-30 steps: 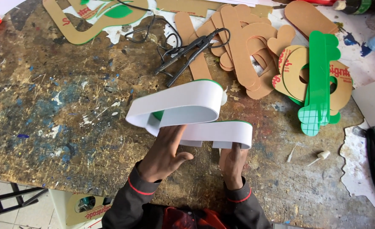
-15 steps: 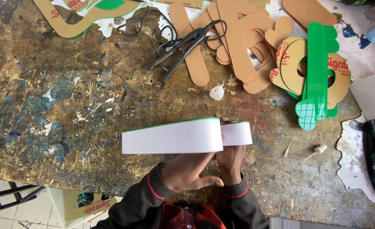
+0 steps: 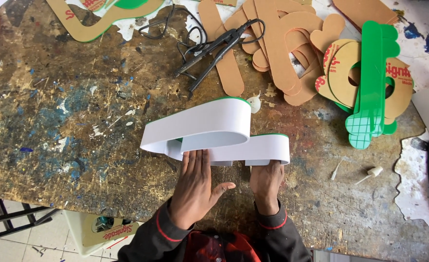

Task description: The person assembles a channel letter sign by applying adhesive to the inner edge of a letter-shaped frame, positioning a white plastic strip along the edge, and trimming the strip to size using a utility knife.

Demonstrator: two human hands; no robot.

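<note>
Since half a second ago: white curved strip (image 3: 209, 128) tipped from edge-on to lying with its S-bend open to view; both hands slid under its near edge.

Item 1, left hand (image 3: 195, 187): flat, fingers together and straight, tips touching the strip's near wall; nothing clamped.

Item 2, right hand (image 3: 267, 182): fingers tucked at the strip's right end, thumb hidden; I cannot tell whether it pinches or only presses.

Item 3, strip: white face, green edge, resting mid-bench just ahead of me.

Handling note, my judgement: keep pressure even along the wall so the curve does not kink; steady the right end while the left palm pushes.

Surface: worn, paint-flecked bench (image 3: 64, 116). Beyond: black corded tool (image 3: 214, 48), brown paper-backed cut-outs (image 3: 277, 43), green cut-out (image 3: 369, 82). Tiled floor below left.
</note>
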